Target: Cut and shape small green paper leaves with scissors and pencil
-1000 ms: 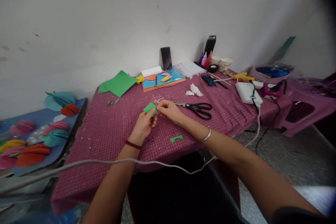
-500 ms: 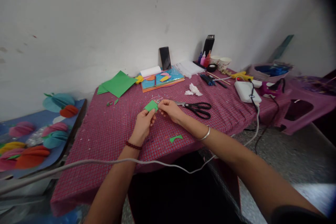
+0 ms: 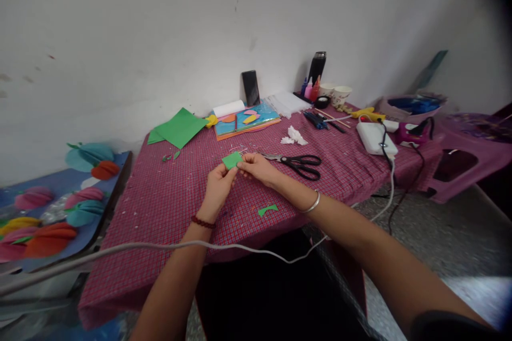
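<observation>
A small piece of green paper (image 3: 231, 159) is held above the checked tablecloth. My left hand (image 3: 218, 184) pinches its lower edge, the thumb lying on top. At the right edge of the paper, my right hand (image 3: 256, 167) is closed in a pinch, fingertips against it. Black-handled scissors (image 3: 300, 164) lie on the cloth just beyond my right hand, blades pointing left and the tips partly hidden by it. Nearer to me rests a green paper scrap (image 3: 267, 210). Crumpled white tissue (image 3: 294, 136) sits past the scissors.
Green sheets (image 3: 182, 128) lie at the back left, beside a stack of coloured paper (image 3: 264, 116) and a leaning phone (image 3: 250, 88). Glue bottles (image 3: 309, 89), paper cups (image 3: 341, 95) and a white power box (image 3: 376, 138) stand right. A white cable (image 3: 248, 249) crosses in front of me.
The green paper has turned slightly, so its face now shows as a fuller square. Both hands stay in nearly the same place, with the right fingers shifted a little along its edge.
</observation>
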A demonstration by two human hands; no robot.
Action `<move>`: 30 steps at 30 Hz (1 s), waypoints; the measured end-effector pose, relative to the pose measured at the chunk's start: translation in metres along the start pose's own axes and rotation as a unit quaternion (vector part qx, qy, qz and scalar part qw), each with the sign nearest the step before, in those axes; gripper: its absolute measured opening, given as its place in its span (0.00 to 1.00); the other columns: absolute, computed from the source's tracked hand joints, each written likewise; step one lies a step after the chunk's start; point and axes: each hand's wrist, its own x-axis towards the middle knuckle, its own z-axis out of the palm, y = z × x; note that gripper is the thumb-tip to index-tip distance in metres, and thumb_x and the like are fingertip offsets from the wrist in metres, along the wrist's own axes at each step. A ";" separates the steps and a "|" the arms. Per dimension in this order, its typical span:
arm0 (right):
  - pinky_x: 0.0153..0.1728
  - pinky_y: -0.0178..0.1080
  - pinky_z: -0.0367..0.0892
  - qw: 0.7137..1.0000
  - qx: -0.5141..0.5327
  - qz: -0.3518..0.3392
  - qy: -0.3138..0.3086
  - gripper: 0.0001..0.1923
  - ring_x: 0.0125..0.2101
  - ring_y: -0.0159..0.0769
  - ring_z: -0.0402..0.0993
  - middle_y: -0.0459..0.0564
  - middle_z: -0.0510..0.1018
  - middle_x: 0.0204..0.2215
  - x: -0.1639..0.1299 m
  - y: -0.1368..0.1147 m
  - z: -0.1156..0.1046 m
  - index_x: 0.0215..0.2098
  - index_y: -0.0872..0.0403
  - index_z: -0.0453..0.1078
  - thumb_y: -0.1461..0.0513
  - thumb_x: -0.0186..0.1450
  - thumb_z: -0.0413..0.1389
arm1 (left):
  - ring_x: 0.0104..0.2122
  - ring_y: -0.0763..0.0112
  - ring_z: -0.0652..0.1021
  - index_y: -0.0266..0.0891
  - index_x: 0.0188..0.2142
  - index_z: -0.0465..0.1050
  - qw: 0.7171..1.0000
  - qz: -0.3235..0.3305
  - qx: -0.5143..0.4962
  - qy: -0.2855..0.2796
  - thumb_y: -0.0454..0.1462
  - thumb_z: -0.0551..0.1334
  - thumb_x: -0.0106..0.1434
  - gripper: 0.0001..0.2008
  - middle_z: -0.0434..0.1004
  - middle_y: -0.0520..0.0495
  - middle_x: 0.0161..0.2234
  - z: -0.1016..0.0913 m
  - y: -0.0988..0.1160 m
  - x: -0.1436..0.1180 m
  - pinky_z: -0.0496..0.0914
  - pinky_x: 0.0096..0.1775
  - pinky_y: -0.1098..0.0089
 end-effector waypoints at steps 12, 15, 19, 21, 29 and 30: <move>0.18 0.29 0.57 1.000 -0.010 -0.002 -0.028 0.15 0.17 0.25 0.65 0.42 0.72 0.17 0.001 0.003 0.001 0.21 0.56 0.64 0.56 0.51 0.63 | 0.17 0.81 0.62 0.38 0.21 0.64 0.991 0.038 -0.079 0.097 0.38 0.67 0.51 0.12 0.62 0.58 0.16 -0.009 0.003 0.003 0.55 0.21 0.77; 0.18 0.29 0.56 1.000 -0.010 -0.005 -0.025 0.14 0.17 0.25 0.64 0.41 0.71 0.17 0.001 0.005 0.000 0.21 0.56 0.64 0.56 0.51 0.63 | 0.17 0.80 0.64 0.39 0.24 0.64 0.989 0.019 -0.114 0.087 0.43 0.65 0.54 0.13 0.63 0.58 0.18 -0.009 0.005 0.004 0.56 0.19 0.77; 0.18 0.29 0.56 1.000 -0.008 -0.021 -0.022 0.17 0.16 0.24 0.61 0.39 0.69 0.15 0.000 0.004 -0.003 0.22 0.55 0.62 0.54 0.51 0.63 | 0.18 0.79 0.67 0.39 0.29 0.68 0.990 -0.021 -0.137 0.034 0.43 0.67 0.51 0.13 0.68 0.56 0.21 -0.003 0.004 0.002 0.59 0.19 0.76; 0.19 0.29 0.55 0.999 -0.011 -0.028 -0.029 0.17 0.16 0.24 0.60 0.38 0.67 0.15 -0.001 0.003 -0.003 0.21 0.55 0.61 0.54 0.51 0.63 | 0.18 0.79 0.67 0.37 0.28 0.70 0.990 -0.037 -0.138 0.013 0.41 0.70 0.48 0.13 0.69 0.55 0.20 0.000 0.001 0.001 0.60 0.20 0.76; 0.20 0.30 0.57 0.998 -0.028 -0.047 -0.042 0.18 0.17 0.25 0.61 0.39 0.67 0.15 0.000 0.003 -0.002 0.22 0.55 0.62 0.52 0.52 0.61 | 0.19 0.76 0.71 0.36 0.25 0.70 0.984 -0.061 -0.164 0.018 0.54 0.62 0.54 0.22 0.71 0.51 0.19 -0.004 -0.001 0.006 0.64 0.22 0.74; 0.20 0.30 0.57 0.997 -0.033 -0.050 -0.041 0.17 0.17 0.25 0.61 0.39 0.67 0.15 0.000 0.004 -0.003 0.22 0.55 0.61 0.52 0.52 0.61 | 0.19 0.75 0.71 0.35 0.25 0.70 0.984 -0.063 -0.166 0.014 0.57 0.58 0.56 0.25 0.71 0.50 0.20 -0.004 0.000 0.006 0.64 0.22 0.74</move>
